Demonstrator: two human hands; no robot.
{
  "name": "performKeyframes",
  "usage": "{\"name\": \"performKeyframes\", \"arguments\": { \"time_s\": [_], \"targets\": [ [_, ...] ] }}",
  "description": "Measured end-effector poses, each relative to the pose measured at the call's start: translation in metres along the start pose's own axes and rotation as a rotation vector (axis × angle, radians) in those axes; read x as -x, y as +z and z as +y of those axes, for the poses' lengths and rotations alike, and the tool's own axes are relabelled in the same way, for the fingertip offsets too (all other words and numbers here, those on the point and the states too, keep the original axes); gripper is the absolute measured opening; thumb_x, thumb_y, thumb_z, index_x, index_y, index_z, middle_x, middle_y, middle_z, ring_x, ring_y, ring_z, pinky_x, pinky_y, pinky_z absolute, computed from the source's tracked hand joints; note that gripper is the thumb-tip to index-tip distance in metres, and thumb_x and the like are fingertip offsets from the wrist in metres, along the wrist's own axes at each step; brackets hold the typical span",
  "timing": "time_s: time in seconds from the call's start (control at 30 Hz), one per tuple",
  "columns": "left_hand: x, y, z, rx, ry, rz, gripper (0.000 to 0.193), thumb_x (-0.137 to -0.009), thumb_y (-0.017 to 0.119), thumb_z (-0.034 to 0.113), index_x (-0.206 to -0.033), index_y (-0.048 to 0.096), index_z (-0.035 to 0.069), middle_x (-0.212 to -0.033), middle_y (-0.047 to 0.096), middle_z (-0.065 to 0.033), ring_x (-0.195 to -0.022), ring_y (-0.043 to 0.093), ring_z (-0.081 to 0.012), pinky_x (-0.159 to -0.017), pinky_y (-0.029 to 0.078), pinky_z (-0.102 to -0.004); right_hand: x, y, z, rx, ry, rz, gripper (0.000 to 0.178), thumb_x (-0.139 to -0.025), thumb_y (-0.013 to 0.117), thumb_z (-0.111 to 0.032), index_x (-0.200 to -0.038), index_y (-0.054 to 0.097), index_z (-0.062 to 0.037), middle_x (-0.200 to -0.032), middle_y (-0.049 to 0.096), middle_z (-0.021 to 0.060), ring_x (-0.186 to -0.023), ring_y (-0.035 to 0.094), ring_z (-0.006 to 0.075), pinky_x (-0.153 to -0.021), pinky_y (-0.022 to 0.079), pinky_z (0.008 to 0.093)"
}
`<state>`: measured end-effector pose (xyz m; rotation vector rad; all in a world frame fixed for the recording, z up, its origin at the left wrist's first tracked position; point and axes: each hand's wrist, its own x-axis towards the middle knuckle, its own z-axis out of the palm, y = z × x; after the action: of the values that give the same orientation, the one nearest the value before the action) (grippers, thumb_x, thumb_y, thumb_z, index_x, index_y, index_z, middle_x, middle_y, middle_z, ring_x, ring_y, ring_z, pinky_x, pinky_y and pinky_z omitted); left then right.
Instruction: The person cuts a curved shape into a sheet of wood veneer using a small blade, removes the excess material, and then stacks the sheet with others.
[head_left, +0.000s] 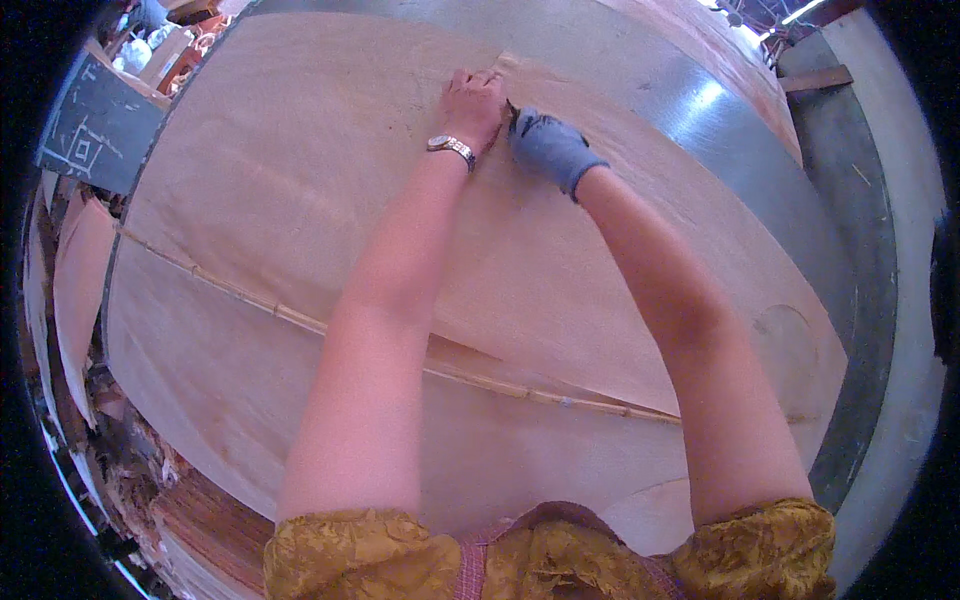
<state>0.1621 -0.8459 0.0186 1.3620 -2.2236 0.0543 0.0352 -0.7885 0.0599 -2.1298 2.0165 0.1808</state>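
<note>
A large thin sheet of wood veneer covers most of the table in front of me. My left hand, bare and with a metal watch at the wrist, rests near the sheet's far edge with its fingers down on the wood. Close to its right side is my right hand, in a grey-blue glove. The gloved fingers are closed round a small dark tool, too little of which shows to name. By my left fingertips, a paler bit of veneer lies at the edge.
A thin bamboo stick lies across the veneer, nearer to me. Beyond the sheet runs a shiny metal tabletop. A dark board with chalk marks stands at the left, and stacked veneer is at lower left.
</note>
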Motion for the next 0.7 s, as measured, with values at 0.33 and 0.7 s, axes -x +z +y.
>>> {"name": "performKeyframes", "arguments": {
  "time_s": [0.33,0.7],
  "targets": [
    [0.018,-0.023,0.008,-0.032,0.121,-0.331,0.049,-0.087,0.053,0.013,-0.135,0.046,0.009,-0.138,0.051,-0.0087,-0.119,0.052,-0.0269,-0.099,0.045,-0.0362,0.025,-0.027,-0.021,-0.225,-0.008,-0.101,0.039,-0.093,0.044,-0.028,-0.120,0.061,-0.0053,-0.128,0.057,0.0191,-0.113,0.060,0.0342,-0.094,0.047,0.0451],
    [0.015,-0.024,0.002,-0.020,0.161,-0.294,0.041,-0.089,0.047,0.008,-0.129,0.052,0.013,-0.142,0.047,-0.0040,-0.123,0.050,-0.0280,-0.103,0.042,-0.0378,0.056,-0.022,-0.046,-0.179,0.043,-0.071,0.044,-0.090,0.047,-0.032,-0.124,0.054,-0.0051,-0.120,0.061,0.0201,-0.109,0.060,0.0365,-0.091,0.048,0.0448]
  ]
}}
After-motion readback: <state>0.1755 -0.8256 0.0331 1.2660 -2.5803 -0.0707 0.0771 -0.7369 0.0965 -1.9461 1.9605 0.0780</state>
